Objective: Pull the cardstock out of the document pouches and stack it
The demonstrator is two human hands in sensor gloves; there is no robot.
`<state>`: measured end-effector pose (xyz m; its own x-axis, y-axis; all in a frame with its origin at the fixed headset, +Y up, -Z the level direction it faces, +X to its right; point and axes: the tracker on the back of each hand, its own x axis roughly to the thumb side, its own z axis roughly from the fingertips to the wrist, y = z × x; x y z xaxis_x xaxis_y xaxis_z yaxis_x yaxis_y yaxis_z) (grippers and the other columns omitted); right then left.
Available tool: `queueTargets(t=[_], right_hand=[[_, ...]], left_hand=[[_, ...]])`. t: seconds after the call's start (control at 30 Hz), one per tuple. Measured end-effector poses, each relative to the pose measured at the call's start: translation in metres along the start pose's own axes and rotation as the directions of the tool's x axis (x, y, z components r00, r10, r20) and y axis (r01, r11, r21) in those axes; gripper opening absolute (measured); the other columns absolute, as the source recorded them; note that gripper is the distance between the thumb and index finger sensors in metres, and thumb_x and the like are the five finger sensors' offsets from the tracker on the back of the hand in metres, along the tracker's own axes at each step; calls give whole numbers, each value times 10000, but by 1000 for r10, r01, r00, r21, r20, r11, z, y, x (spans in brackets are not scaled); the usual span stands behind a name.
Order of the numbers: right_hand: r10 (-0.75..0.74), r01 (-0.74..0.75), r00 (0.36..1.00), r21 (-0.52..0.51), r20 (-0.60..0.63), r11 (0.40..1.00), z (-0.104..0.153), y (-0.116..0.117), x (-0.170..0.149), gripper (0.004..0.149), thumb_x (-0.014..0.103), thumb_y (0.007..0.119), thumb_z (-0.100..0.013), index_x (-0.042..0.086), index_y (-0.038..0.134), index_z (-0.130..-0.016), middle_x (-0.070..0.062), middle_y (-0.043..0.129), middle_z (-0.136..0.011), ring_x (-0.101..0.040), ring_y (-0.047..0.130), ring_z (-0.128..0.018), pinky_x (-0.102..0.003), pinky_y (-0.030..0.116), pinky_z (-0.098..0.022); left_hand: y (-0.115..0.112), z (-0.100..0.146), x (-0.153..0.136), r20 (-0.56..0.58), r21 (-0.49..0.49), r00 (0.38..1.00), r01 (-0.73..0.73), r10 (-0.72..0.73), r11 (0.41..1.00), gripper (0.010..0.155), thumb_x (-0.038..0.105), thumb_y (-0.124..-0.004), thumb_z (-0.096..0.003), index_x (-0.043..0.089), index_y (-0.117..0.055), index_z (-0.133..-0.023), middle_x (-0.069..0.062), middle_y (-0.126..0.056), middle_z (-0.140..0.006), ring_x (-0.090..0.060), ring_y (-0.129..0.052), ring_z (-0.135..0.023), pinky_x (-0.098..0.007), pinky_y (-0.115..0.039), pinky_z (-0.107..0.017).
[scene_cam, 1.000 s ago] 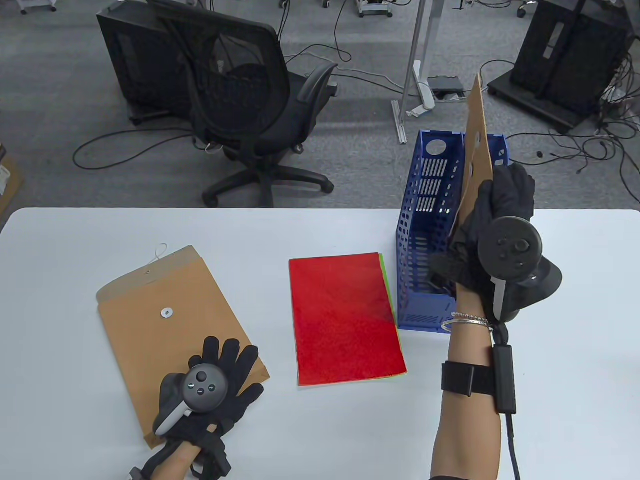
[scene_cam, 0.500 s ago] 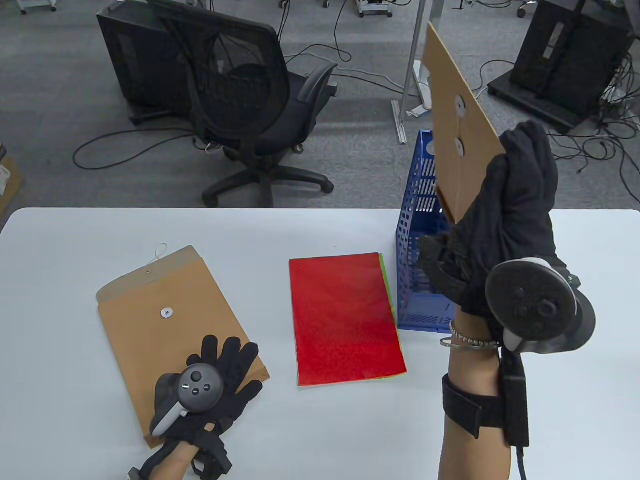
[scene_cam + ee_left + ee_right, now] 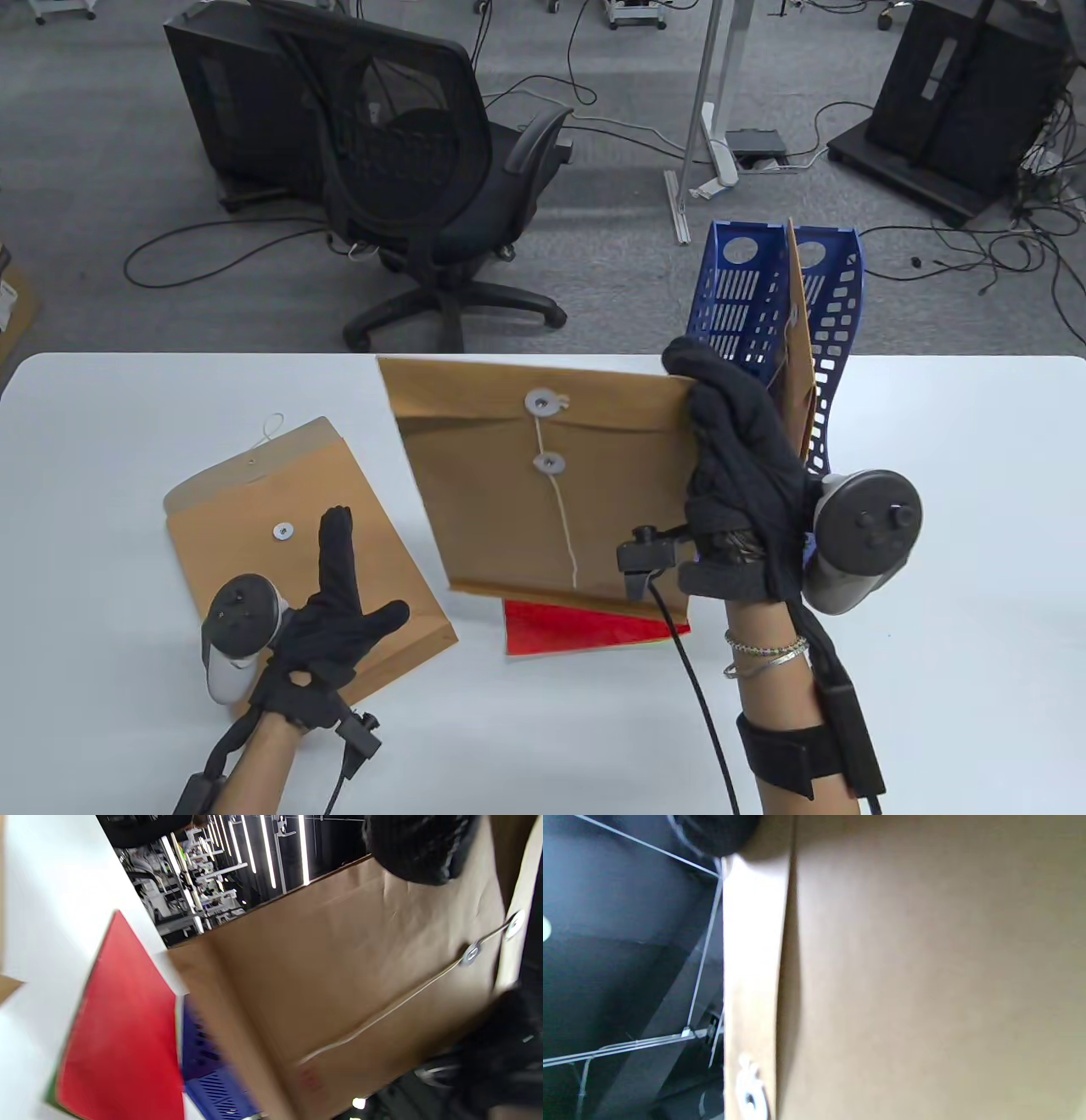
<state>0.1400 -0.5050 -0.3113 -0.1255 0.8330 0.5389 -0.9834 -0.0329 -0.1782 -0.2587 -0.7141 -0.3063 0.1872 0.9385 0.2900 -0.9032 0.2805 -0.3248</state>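
My right hand [image 3: 734, 458] grips a brown string-tie pouch [image 3: 543, 492] by its right edge and holds it upright above the table, in front of the red cardstock stack [image 3: 594, 632]. The pouch fills the right wrist view [image 3: 925, 984] and shows in the left wrist view [image 3: 339, 976]. My left hand [image 3: 331, 611] is raised on edge over a second brown pouch [image 3: 280, 526] lying flat at the left, fingers open and holding nothing. The red cardstock also shows in the left wrist view [image 3: 123, 1035]. Another brown pouch [image 3: 797, 365] stands in the blue file holder [image 3: 747, 289].
The blue file holder stands at the table's back right. An office chair [image 3: 424, 170] and cables lie on the floor beyond the table's far edge. White tabletop [image 3: 127, 424] shows to the left and at the front right.
My right hand lifted the pouch out of the blue holder, then swung it left and down over the red stack. My left hand lifted off the flat pouch and turned on edge.
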Motion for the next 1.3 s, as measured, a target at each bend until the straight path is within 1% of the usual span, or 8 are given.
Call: queueTargets(t=[0.17,0.33,0.43,0.53,0.77,0.9,1.13,1.3], right_hand=[[-142,152,983,80,-119,985,17,20,-47,387,338,657,-557,215,824,-884,-59,848,-937,-195,1033,-606,-303,907,-434],[-154,166,977,70,-146,984,27,30,-71,398,348,649,-566,210,802,-907,-64,829,-953,-212,1001,-659,-318,884,-474],[-79,85,993,64,-91,994,35,36,-73,608,377,636,-586,236,434,-1143,-160,407,-1164,-434,532,-1017,-543,498,-745],[206,-206,978,-19,-8,978,55,50,-66,759,418,662,-575,144,257,-1157,-226,201,-1146,-509,107,-990,-610,170,-712],[720,-752,647,52,250,657,102,131,-60,644,489,729,-514,-4,837,-915,-297,578,-1075,-585,328,-967,-670,315,-676],[876,-914,405,90,263,395,107,163,-63,708,503,710,-521,-18,682,-1001,-292,553,-1084,-592,355,-966,-673,351,-681],[937,-958,262,-51,232,281,113,175,-71,511,374,743,-520,4,756,-872,-235,753,-922,-513,627,-893,-642,540,-647],[927,-938,335,-32,168,345,111,170,-78,380,315,772,-506,54,811,-780,-167,836,-800,-422,752,-812,-601,640,-609]], left_hand=[[-12,-13,-9,43,-269,982,-167,185,949,1042,625,-776,-427,425,49,-1032,-35,-163,-1247,-395,-167,-1150,-690,-252,-740],[-26,-15,-21,26,-284,957,-272,291,920,518,435,-694,-538,429,-587,-1045,-28,-752,-1116,-346,-741,-1025,-577,-628,-698],[-27,-14,-21,28,-278,936,-330,351,902,506,394,-698,-543,404,-604,-1041,-75,-826,-1049,-321,-896,-895,-505,-779,-594],[-24,-10,-24,36,-176,942,-323,334,930,508,387,-700,-539,399,-599,-1037,-107,-852,-1016,-309,-955,-834,-470,-844,-529],[-23,-2,-27,76,-69,922,-375,379,925,507,383,-700,-537,396,-599,-1034,-106,-861,-1003,-305,-968,-815,-460,-858,-511],[-24,-2,-28,76,-48,915,-395,397,918,511,376,-695,-542,391,-577,-1039,-125,-858,-993,-304,-975,-805,-452,-861,-511],[-27,-2,-24,78,-66,923,-371,376,926,513,374,-692,-542,375,-576,-1041,-142,-853,-989,-313,-971,-804,-450,-855,-516],[-36,-2,-17,82,-73,945,-311,316,948,516,379,-686,-541,367,-565,-1043,-145,-849,-989,-315,-963,-813,-452,-845,-529]])
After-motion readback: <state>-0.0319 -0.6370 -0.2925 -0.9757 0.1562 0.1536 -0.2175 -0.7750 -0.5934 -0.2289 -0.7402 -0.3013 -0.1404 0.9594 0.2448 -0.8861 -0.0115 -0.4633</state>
